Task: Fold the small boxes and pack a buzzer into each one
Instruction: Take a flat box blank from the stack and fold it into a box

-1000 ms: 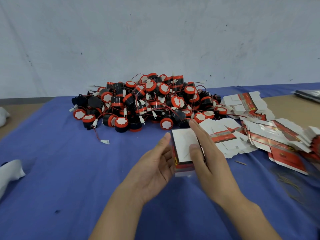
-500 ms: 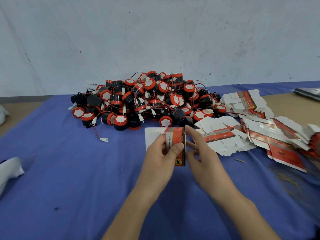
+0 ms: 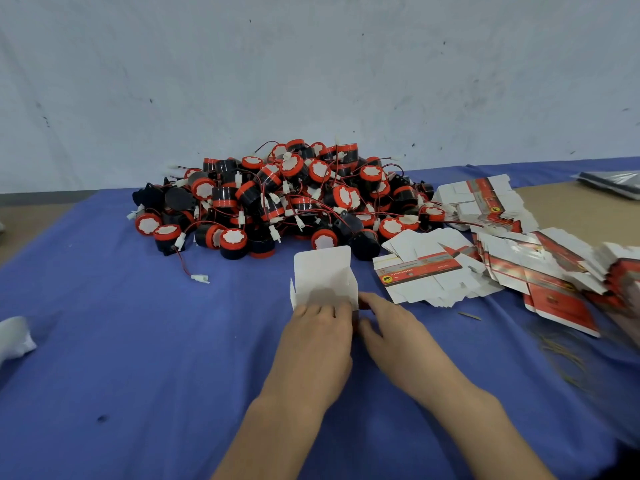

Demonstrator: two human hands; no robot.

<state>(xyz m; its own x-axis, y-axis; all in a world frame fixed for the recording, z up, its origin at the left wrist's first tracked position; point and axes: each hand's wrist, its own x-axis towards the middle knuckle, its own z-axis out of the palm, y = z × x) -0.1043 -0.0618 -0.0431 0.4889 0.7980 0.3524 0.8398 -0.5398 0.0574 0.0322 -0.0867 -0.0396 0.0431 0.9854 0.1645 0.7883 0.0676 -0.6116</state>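
**Q:** Bench [image 3: 31, 223] layout, left side?
**A:** A blue cloth [image 3: 138, 358] covers most of it. A white lump [image 3: 14, 336] lies at the left edge. One loose white connector [image 3: 200, 278] on a red wire lies near the buzzer pile [image 3: 287, 199], which sits at far centre.

**Q:** Position of the small box [image 3: 323, 277]?
**A:** On the cloth just in front of the pile, top open, white flap upright.

**Q:** Hand status?
**A:** The left hand [image 3: 317, 336] grips the box's near wall, fingers curled. The right hand [image 3: 391, 327] has bent fingertips at the box's lower right corner; a grip cannot be confirmed.

**Q:** Right side?
**A:** Flat box blanks [image 3: 426, 271], fanned out beside the pile.
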